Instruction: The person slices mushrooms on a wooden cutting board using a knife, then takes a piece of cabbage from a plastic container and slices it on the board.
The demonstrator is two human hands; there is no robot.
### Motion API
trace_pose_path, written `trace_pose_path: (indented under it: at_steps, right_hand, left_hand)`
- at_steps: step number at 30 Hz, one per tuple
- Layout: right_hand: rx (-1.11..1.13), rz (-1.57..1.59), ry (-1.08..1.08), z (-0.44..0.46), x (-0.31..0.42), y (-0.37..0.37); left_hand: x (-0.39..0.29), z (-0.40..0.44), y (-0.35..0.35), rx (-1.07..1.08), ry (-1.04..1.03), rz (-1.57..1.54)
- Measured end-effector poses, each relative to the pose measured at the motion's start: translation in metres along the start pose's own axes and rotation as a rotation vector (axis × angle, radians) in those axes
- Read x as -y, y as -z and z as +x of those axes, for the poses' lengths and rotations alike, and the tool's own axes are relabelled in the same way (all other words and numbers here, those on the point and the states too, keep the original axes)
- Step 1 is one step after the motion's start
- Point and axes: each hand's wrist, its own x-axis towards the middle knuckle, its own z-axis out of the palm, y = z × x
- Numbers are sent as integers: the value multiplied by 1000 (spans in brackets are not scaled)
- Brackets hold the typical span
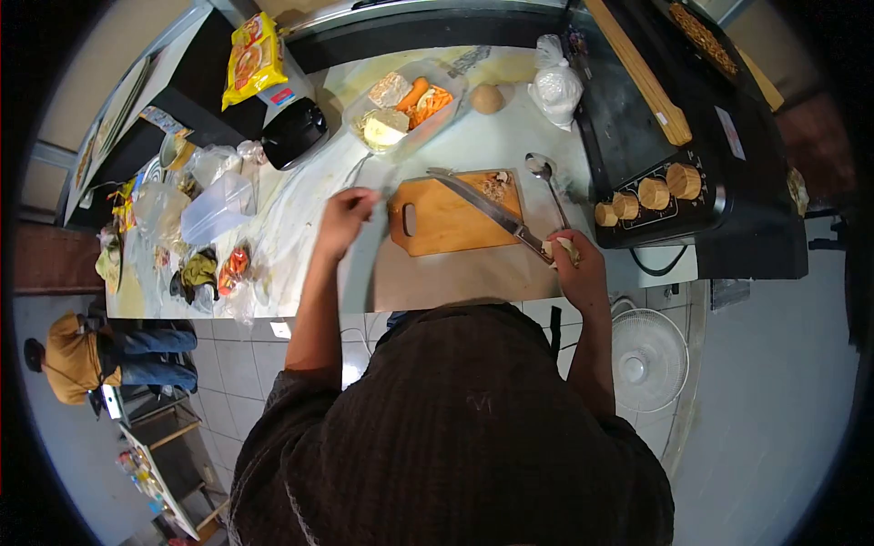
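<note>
My left hand (344, 223) is raised left of the wooden cutting board (437, 223), its fingers curled in toward the thumb. Whether anything is between them cannot be made out. At the board's right edge, my right hand (581, 273) is closed on a pale, crumpled piece (566, 248), right beside the knife's handle end. The large knife (482, 205) lies slantwise across the board, its tip at the far edge. Small brownish scraps (497, 186) sit on the board's far right corner. A metal spoon (543, 173) rests to the right of the board.
Behind the board, a clear container (353, 116) holds carrot, shredded orange pieces and pale chunks. Near it are a round brown item (486, 98) and a tied white bag (555, 91). A black stove (719, 196) borders the right; plastic bags and a clear tub (218, 211) crowd the left.
</note>
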Motion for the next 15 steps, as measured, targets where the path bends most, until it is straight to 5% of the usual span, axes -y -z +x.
trace_pose_path:
  at_steps: [5, 7, 15]
  right_hand:
    - [-114, -10, 14, -9, -6, 7]
    - [-150, -5, 53, -11, -7, 10]
    - [-177, 69, -3, -19, -2, 16]
  left_hand:
    - [-62, 27, -109, 219, -105, 25]
    - [-68, 47, -134, 282, -273, 297]
    - [-70, 66, -158, 459, -449, 440]
